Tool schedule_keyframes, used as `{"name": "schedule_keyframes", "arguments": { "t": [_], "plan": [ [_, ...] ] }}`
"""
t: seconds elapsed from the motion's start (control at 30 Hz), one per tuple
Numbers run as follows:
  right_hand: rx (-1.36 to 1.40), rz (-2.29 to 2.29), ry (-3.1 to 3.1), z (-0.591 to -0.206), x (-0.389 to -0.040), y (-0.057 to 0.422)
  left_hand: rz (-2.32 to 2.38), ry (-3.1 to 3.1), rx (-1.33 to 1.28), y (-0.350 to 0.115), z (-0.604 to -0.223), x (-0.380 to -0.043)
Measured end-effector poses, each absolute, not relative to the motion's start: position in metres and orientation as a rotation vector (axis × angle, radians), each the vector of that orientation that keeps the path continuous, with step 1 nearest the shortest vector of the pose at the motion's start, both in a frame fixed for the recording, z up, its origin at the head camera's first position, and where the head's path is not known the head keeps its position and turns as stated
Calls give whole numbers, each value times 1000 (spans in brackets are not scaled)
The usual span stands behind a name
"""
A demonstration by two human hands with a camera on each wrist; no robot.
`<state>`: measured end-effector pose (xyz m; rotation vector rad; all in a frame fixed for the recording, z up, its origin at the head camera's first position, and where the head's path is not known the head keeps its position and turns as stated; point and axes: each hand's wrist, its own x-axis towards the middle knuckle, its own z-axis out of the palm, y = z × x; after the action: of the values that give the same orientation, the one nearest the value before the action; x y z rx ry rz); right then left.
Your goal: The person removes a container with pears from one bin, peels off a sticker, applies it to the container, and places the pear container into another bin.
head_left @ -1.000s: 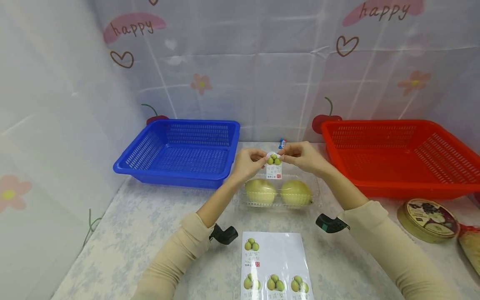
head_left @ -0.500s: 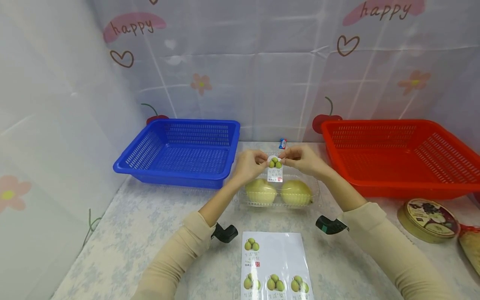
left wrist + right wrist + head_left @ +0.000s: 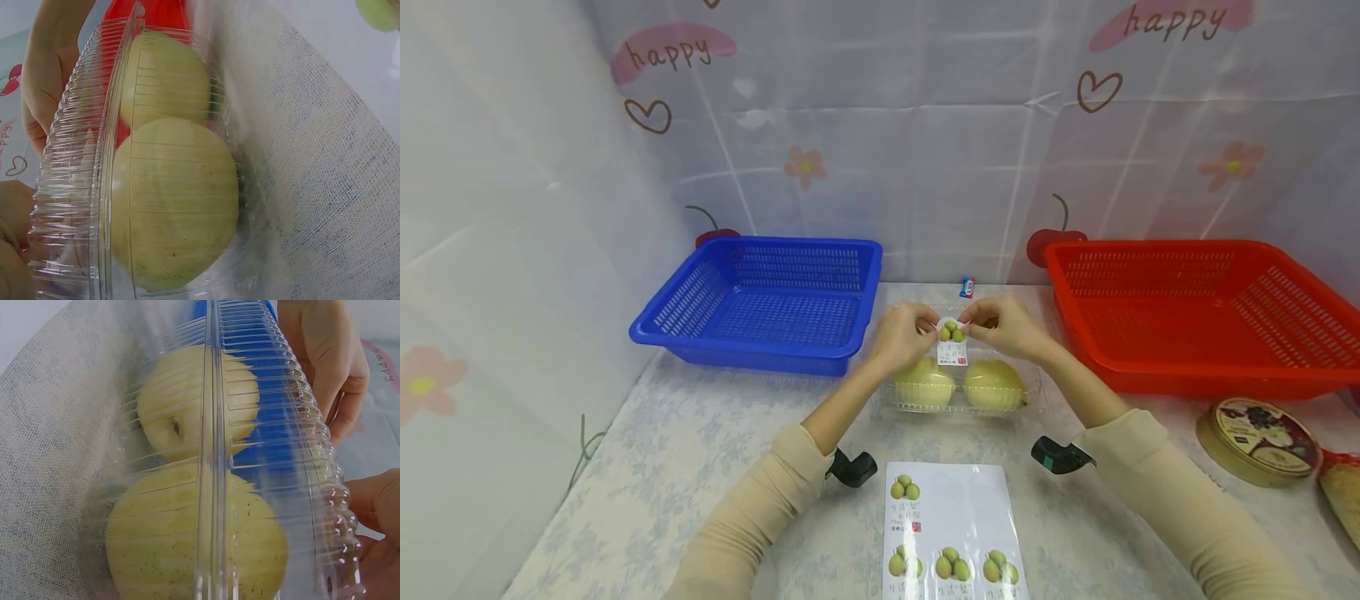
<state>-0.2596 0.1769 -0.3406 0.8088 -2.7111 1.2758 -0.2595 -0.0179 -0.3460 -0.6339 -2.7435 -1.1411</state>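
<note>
Between both hands a white sticker point(image 3: 952, 352) with a printed picture of green pears is stretched upright. My left hand point(image 3: 902, 335) pinches its left edge near the top, and my right hand point(image 3: 1006, 327) pinches the right edge. Under and behind the sticker is a clear plastic clamshell box point(image 3: 958, 409) with its lid down. Two yellow-green pears point(image 3: 925, 385) lie inside it. In the left wrist view the ribbed lid point(image 3: 69, 181) partly hides the fingers. The right wrist view shows both hands close over the lid point(image 3: 294, 425).
A sheet of pear stickers point(image 3: 951, 508) lies in front of the box. Left stands a blue basket point(image 3: 752, 360), right a red basket point(image 3: 1210, 379). A round tin point(image 3: 1258, 442) and a bag with red netting point(image 3: 1342, 492) are at far right. A small blue packet point(image 3: 967, 287) lies behind.
Both hands have brought the sticker slightly down and toward the box, still pinching its two sides. The box and the sticker sheet have stayed in place.
</note>
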Motion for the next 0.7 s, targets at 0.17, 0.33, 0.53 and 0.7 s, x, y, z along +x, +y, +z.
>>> {"name": "schedule_keyframes", "arguments": {
  "t": [0.17, 0.33, 0.53, 0.7],
  "plan": [
    [791, 1221, -2746, -341, -258, 176, -1113, -2758, -622, -17, -348, -258],
    [779, 1189, -2765, -342, -258, 176, -1054, -2787, -604, -17, -348, -255],
    [770, 1161, -2780, -344, -257, 175, -1000, -2809, -596, -18, -348, -253],
    [755, 1114, -2804, -344, -256, 174, -957, -2849, -638, -19, -345, -251]
  ]
}}
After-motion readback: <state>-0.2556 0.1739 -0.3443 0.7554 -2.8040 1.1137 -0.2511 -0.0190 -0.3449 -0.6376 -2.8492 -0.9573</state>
